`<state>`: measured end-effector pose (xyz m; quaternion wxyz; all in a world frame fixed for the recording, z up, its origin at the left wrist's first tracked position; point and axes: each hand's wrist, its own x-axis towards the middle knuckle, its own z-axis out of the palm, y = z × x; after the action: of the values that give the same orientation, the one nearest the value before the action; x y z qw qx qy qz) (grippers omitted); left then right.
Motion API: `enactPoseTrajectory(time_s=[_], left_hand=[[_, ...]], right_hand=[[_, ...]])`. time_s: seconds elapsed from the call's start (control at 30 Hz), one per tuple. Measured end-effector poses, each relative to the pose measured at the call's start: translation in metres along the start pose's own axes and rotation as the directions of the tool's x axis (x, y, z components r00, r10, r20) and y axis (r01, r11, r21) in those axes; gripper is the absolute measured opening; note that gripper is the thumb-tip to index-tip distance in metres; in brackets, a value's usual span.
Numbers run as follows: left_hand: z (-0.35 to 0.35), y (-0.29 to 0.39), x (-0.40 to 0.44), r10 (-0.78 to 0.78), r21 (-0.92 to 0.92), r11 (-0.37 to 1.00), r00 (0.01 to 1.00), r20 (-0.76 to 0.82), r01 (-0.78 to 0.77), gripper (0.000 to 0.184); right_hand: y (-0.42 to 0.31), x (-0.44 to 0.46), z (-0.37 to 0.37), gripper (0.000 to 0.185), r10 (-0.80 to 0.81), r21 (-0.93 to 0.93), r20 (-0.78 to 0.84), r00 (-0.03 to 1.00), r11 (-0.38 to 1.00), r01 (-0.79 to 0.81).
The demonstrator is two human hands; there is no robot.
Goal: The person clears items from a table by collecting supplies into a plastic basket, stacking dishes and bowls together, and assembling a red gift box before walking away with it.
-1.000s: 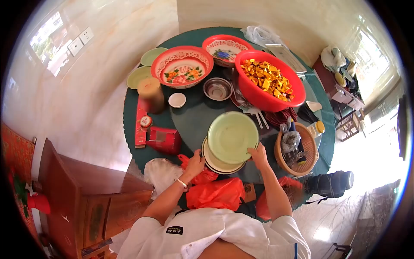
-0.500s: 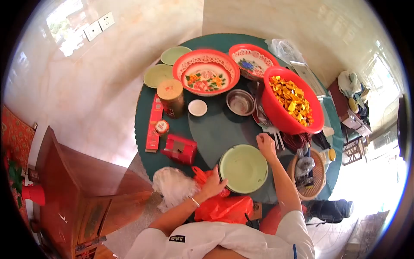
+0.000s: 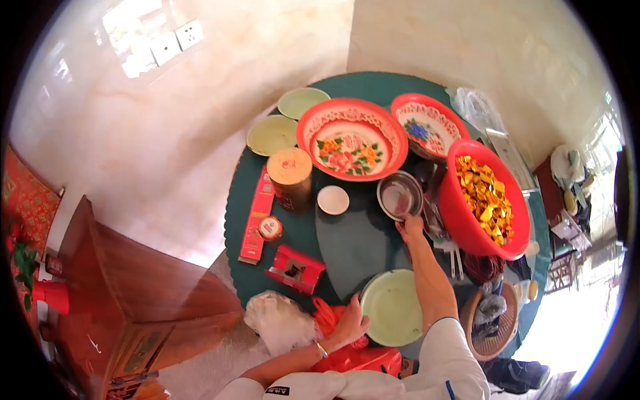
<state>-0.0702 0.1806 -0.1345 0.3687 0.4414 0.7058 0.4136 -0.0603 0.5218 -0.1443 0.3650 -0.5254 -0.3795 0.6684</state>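
My right hand reaches forward, its fingers closed on the near rim of a small stainless steel bowl, which rests on the table. At the left rim of a pale green enamel basin is my left hand, thumb and fingers pinching the edge. The basin sits near the table's front edge, partly behind my right forearm. Left of the steel bowl stands a small white bowl. Beneath my left hand lies a red plastic bag.
A red tub of folded gold paper stands at the right. Two floral red basins, green plates, a brown canister, a red box and a woven basket surround the working area.
My right hand has moved forward from beside the green basin to the steel bowl's rim and taken hold of it. My left hand stays at the basin. The view has shifted.
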Motion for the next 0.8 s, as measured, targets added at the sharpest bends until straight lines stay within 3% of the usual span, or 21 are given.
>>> enactPoseTrajectory(time_s=[0.03, 0.1, 0.17, 0.23, 0.33, 0.43, 0.47, 0.57, 0.6, 0.7, 0.73, 0.8], left_hand=[[0.006, -0.004, 0.000, 0.069, 0.023, 0.997, 0.997, -0.044, -0.068, 0.073], [-0.019, 0.033, 0.002, -0.184, 0.076, 0.981, 0.978, 0.094, 0.177, 0.067], [-0.014, 0.024, 0.008, -0.080, 0.072, 0.994, 0.996, 0.038, 0.077, 0.065], [-0.010, 0.014, 0.015, -0.003, 0.071, 0.997, 1.000, -0.004, 0.003, 0.067], [-0.017, 0.020, 0.009, 0.035, 0.090, 0.996, 0.998, -0.058, -0.029, 0.068], [-0.047, 0.036, -0.015, 0.010, 0.138, 0.990, 0.999, 0.044, -0.016, 0.070], [-0.062, 0.043, -0.029, -0.002, 0.038, 0.999, 0.996, 0.088, -0.001, 0.061], [-0.111, 0.058, -0.074, 0.040, -0.217, 0.976, 0.996, 0.084, -0.021, 0.047], [-0.128, 0.058, -0.086, 0.060, -0.223, 0.973, 0.998, 0.025, -0.053, 0.041], [-0.183, 0.065, -0.120, 0.004, -0.250, 0.967, 0.984, -0.180, -0.050, 0.031], [-0.204, 0.063, -0.123, 0.001, -0.229, 0.972, 0.969, -0.245, -0.059, 0.029], [-0.238, 0.074, -0.121, -0.034, -0.218, 0.975, 0.931, -0.363, -0.050, 0.026]], right_hand=[[-0.004, -0.011, -0.011, 0.025, 0.014, -0.024, 0.059, 0.998, 1.000, -0.013], [-0.029, -0.052, -0.034, 0.025, 0.003, -0.150, 0.116, 0.993, 0.989, 0.015], [-0.056, -0.113, -0.062, 0.018, -0.055, -0.191, 0.190, 0.980, 0.977, 0.092], [-0.069, -0.161, -0.099, 0.016, -0.055, -0.344, 0.186, 0.981, 0.931, 0.117], [-0.065, -0.207, -0.143, 0.017, -0.066, -0.508, 0.232, 0.970, 0.842, 0.179], [-0.054, -0.237, -0.174, 0.020, -0.057, -0.666, 0.293, 0.954, 0.704, 0.246], [-0.049, -0.244, -0.180, 0.021, -0.048, -0.714, 0.317, 0.947, 0.645, 0.272], [-0.036, -0.255, -0.179, 0.023, -0.072, -0.696, 0.358, 0.931, 0.644, 0.318], [-0.039, -0.257, -0.176, 0.032, 0.017, -0.736, 0.317, 0.948, 0.635, 0.234], [-0.024, -0.261, -0.170, 0.045, -0.344, -0.931, 0.316, 0.884, 0.067, 0.359], [-0.016, -0.257, -0.170, 0.057, -0.377, -0.921, 0.294, 0.878, 0.135, 0.366], [0.000, -0.253, -0.171, 0.059, -0.352, -0.915, 0.287, 0.891, 0.174, 0.364]])
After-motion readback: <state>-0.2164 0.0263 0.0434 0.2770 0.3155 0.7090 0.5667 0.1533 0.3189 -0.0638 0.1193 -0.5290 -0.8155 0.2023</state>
